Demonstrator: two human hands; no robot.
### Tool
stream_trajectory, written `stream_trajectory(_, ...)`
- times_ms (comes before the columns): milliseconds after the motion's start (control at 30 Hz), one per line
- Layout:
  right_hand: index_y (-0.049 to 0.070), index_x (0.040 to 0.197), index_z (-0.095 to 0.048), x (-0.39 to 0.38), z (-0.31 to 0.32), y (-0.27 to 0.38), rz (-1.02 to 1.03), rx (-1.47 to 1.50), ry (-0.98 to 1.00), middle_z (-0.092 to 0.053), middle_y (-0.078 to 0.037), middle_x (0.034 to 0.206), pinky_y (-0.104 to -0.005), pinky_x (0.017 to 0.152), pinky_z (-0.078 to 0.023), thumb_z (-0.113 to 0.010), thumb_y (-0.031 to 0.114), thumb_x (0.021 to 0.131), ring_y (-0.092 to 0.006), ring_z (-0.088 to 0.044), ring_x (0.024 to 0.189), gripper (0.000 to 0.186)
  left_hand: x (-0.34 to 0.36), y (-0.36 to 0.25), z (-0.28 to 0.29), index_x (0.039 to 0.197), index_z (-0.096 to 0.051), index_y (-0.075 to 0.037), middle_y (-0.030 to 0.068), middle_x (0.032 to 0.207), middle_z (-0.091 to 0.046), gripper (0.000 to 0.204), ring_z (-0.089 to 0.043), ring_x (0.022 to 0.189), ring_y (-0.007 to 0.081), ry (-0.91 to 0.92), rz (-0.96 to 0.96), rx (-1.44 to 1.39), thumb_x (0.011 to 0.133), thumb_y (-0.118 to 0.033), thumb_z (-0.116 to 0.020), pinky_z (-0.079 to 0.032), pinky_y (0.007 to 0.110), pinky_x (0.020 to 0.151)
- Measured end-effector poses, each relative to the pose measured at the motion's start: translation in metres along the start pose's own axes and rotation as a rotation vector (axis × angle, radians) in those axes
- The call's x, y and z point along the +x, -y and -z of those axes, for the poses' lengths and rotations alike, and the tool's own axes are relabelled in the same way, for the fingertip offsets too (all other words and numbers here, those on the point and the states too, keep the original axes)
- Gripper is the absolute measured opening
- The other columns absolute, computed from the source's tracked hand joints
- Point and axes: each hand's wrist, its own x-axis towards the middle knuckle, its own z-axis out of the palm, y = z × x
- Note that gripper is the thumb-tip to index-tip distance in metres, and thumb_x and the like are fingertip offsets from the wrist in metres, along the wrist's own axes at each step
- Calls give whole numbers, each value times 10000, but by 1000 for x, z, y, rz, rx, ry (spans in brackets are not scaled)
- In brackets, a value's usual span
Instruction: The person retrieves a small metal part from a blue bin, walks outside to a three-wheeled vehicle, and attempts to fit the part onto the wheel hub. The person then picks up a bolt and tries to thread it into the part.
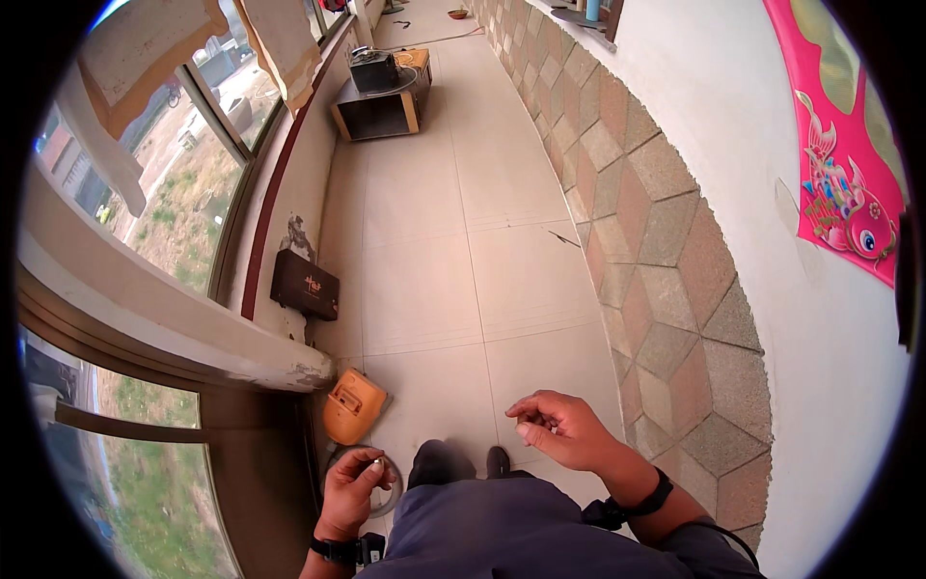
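My left hand (355, 487) is at the lower left, its thumb and fingers closed in a pinch. A tiny pale, metallic-looking piece shows at the fingertips, too small to name. My right hand (567, 430) hovers to the right of my body, its fingers loosely bent and the thumb apart from the index finger. No thing is plainly visible in it. Just beyond my left hand, an orange plastic case (353, 405) with a recessed handle lies on the floor. A grey hose or cable (394, 497) curves beside that hand, partly hidden by it.
A dark flat box (305, 286) leans at the left wall under the windows (183, 207). Farther along the tiled floor (415, 289) is a wood-edged cabinet (378, 114) with a black device (373, 71) on top. A stone-clad wall (666, 289) borders the right, with a pink fish decoration (844, 207) above.
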Motion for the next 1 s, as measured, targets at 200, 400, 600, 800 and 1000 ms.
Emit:
stream_trajectory(200, 61, 1116, -683, 212, 71, 45, 161, -261, 28, -659, -46, 924, -261, 668, -507, -672, 132, 911, -127, -632, 772, 217, 214, -68, -9, 1113, -635, -1, 78, 847, -665, 180, -634, 731, 156, -11, 54, -12, 1006, -127, -563, -516, 301, 706)
stream_trajectory(400, 58, 1116, -683, 364, 181, 76, 5, -216, -176, -675, -65, 915, -260, 669, -525, -694, 147, 886, -135, -652, 754, 247, 452, -204, -77, 1105, -622, -1, 59, 832, -636, 187, -605, 744, 139, 240, 9, 90, 1030, -141, -524, -493, 285, 721)
stream_trajectory(600, 29, 1088, -685, 511, 310, 79, -130, 25, -384, -677, -59, 875, -243, 667, -518, -698, 114, 888, -100, -648, 746, 217, 672, -308, -164, 1120, -616, 4, 65, 880, -646, 186, -617, 783, 145, 434, 1, 169, 1028, -137, -538, -514, 298, 750)
stream_trajectory(800, 23, 1075, -686, 719, 442, 98, -40, -122, -284, -674, -60, 879, -242, 667, -518, -692, 121, 897, -103, -642, 735, 203, 863, -371, -221, 1136, -627, 1, 82, 961, -672, 171, -651, 815, 150, 345, 30, 152, 988, -82, -600, -544, 302, 758)
stream_trajectory(1000, 33, 1084, -677, 949, 566, 184, 125, -208, -139, -659, -51, 912, -265, 687, -516, -685, 93, 905, -121, -641, 791, 189, 1014, -460, -247, 1127, -631, -2, 111, 1014, -679, 174, -673, 841, 172, 134, 42, 89, 954, -25, -627, -562, 309, 759)
